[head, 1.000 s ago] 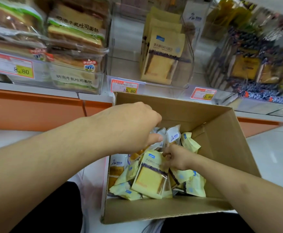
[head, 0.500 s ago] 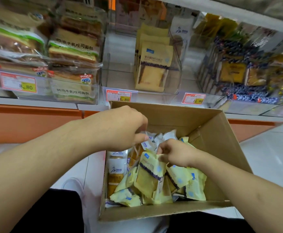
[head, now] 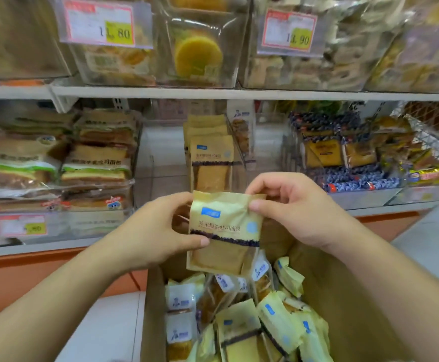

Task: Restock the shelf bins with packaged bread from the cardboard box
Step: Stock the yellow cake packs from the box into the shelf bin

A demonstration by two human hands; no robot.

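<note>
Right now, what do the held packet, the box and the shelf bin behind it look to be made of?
Packet: pale yellow matte film, probably plastic, with a clear window that shows the bread; it creases where the left hand and right hand pinch it.
Box: brown cardboard, dull.
Bin: clear rigid plastic, likely acrylic; packets show through its glossy walls.

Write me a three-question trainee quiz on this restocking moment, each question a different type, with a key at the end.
1. True or false: the yellow bread packet is held by both the left hand and the right hand.
2. Multiple choice: the matching packets on the shelf stand in
A. the clear bin straight behind the held packet
B. the top shelf bin under the 11.80 tag
C. the wire basket at far right
3. Fill in: the remaining packets lie in the ______ below the hands.

Key: 1 true; 2 A; 3 cardboard box
</note>
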